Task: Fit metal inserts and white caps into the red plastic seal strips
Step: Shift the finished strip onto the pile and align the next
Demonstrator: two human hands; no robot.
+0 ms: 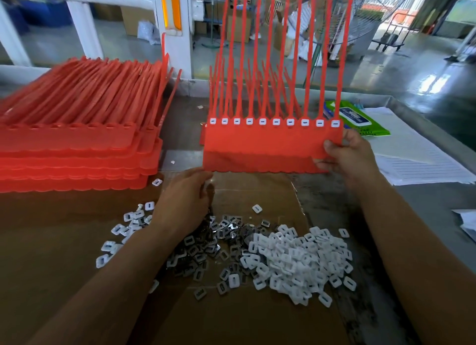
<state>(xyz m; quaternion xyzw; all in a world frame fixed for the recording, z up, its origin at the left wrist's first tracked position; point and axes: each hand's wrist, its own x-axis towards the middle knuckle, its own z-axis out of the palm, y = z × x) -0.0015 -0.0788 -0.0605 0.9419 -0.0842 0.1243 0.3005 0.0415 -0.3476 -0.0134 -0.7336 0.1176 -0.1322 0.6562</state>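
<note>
Red seal strip (257, 149) upright; right hand (345, 159) fingers pinch its right edge; left hand (185, 198) grip unclear.

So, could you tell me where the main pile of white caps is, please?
In the head view the white caps lie on the cardboard, right of centre, against the heap of metal inserts on their left.

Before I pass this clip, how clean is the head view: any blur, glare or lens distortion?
Head view: even daylight, with glare on the far floor; wide-angle stretch at the edges; red stack at left looks soft; white caps on the held strip and the loose cap pile read sharp.
</note>
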